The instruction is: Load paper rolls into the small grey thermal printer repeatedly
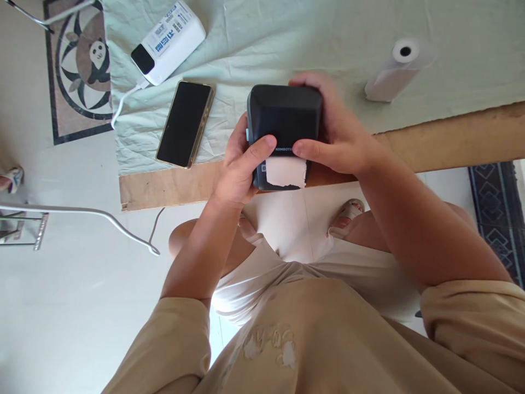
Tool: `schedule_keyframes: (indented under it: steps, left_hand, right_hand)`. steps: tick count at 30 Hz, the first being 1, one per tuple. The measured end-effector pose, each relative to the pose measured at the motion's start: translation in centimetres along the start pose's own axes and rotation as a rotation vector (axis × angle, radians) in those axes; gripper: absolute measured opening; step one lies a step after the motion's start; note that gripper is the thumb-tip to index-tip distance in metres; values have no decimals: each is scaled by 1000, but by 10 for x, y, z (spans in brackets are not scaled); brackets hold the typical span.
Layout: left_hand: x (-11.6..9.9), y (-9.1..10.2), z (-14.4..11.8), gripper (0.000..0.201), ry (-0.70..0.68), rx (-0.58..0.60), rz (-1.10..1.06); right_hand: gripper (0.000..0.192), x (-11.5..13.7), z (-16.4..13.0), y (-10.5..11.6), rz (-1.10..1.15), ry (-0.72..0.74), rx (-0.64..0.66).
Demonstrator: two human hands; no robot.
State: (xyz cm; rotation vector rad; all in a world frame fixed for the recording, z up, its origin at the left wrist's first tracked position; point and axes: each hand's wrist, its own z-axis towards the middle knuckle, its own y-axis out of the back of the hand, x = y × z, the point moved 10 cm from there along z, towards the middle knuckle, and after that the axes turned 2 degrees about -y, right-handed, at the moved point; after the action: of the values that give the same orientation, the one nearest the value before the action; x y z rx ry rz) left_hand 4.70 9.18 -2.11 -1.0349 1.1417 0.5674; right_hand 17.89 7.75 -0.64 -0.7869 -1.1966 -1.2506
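A black label printer (285, 117) with "NIIMBOT" lettering is held between both hands at the near edge of the table. A torn white paper strip (286, 172) sticks out of its slot toward me. My left hand (244, 164) wraps its left side, with the thumb on the top face beside the lettering. On the other side, my right hand (338, 137) grips the printer, its thumb also on top and its fingers partly hidden behind. To the right, a white paper roll (396, 71) stands on the cloth, apart from my hands.
A smartphone (185, 123) with a dark screen lies left of the printer. Beyond it is a white power bank (176, 41) with a cable (123, 101) plugged in. Pale green cloth (287, 38) covers the table, whose wooden edge (172, 189) is bare. Another cable (102, 214) crosses at left.
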Motion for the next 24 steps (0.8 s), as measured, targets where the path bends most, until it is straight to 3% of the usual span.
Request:
schedule_keyframes:
  steps: [20, 24]
  left_hand:
    - [6, 7, 2, 30, 35, 10, 16]
    - [3, 1, 1, 28, 26, 19, 14]
  right_hand:
    - [73, 4, -1, 1, -102, -17, 25]
    - [79, 0, 1, 1, -81, 4, 18]
